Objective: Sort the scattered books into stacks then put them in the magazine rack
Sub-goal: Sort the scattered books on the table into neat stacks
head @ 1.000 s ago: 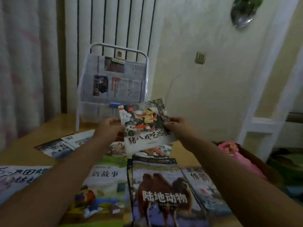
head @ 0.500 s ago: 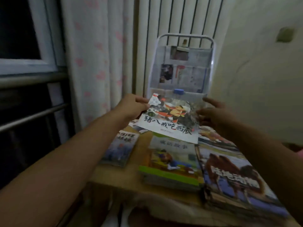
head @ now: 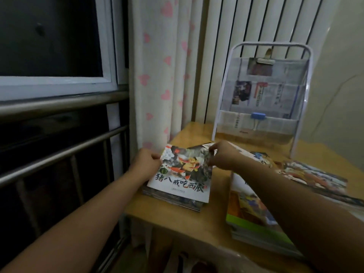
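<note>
The booklet (head: 181,174) has come down from mid-air and is now lying on the left stack (head: 173,200). The left hand (head: 146,164) and right hand (head: 223,156) are pinching its far corners. Beyond, the rack (head: 262,95) is standing on the table (head: 197,219).

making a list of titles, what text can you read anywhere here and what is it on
"猪八戒吃西瓜": on the cover of the thin book that the left hand and right hand hold on the left stack.
Small line under that title: too small to read.
Title on the green-edged book: mostly hidden by the right arm, unreadable.
Newspaper print in the magazine rack: too blurred to read.
Cover at far right: blurred, unreadable.
</note>
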